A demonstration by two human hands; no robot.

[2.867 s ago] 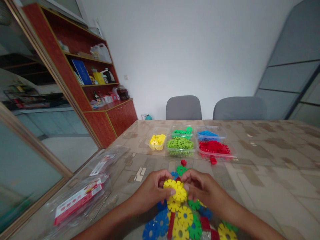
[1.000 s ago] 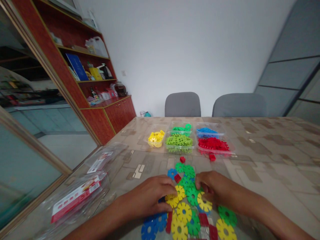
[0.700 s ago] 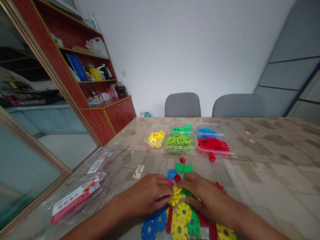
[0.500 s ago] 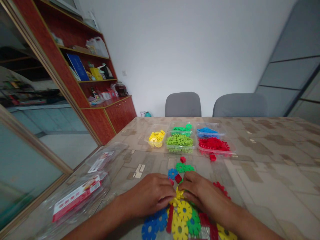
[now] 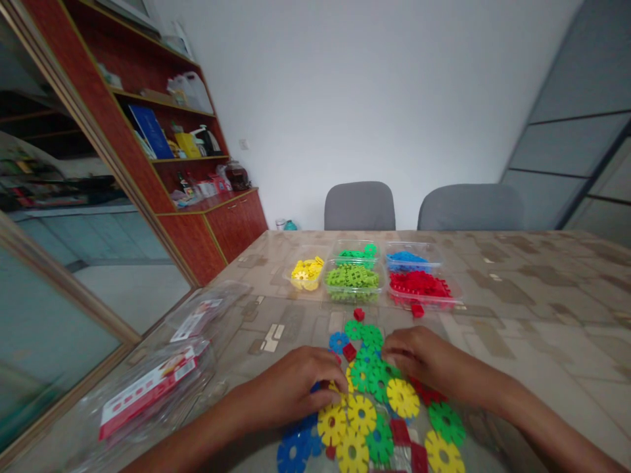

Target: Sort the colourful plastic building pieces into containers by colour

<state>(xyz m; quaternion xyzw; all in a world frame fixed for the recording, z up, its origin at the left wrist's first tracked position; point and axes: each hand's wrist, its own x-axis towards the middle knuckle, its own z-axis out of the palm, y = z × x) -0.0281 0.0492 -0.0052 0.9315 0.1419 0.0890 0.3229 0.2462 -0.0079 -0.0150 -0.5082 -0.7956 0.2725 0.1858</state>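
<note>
My left hand (image 5: 305, 387) hovers low at the left of a pile of notched plastic discs, its thumb and index finger apart beside a yellow disc (image 5: 332, 424). More yellow discs lie in front of it, and blue discs (image 5: 292, 452) lie partly under its wrist. On the other side, my right hand (image 5: 419, 358) has its fingers bent together at the edge of the green discs (image 5: 367, 368). Its fingertips are partly hidden, so anything pinched there does not show. Another yellow disc (image 5: 403, 398) lies just below that hand. Red blocks (image 5: 400, 432) sit among the discs.
Clear tubs stand farther back with yellow pieces (image 5: 306, 272), light green pieces (image 5: 352, 279), red pieces (image 5: 420, 286) and blue pieces (image 5: 407, 261). Clear plastic packaging with a red-and-white label (image 5: 148, 391) lies at left. Two grey chairs (image 5: 359, 207) stand behind the table.
My hands have drawn apart, the right one moving right and slightly up. The yellow pieces formerly between my fingers are let go, and more green and yellow discs show in the pile.
</note>
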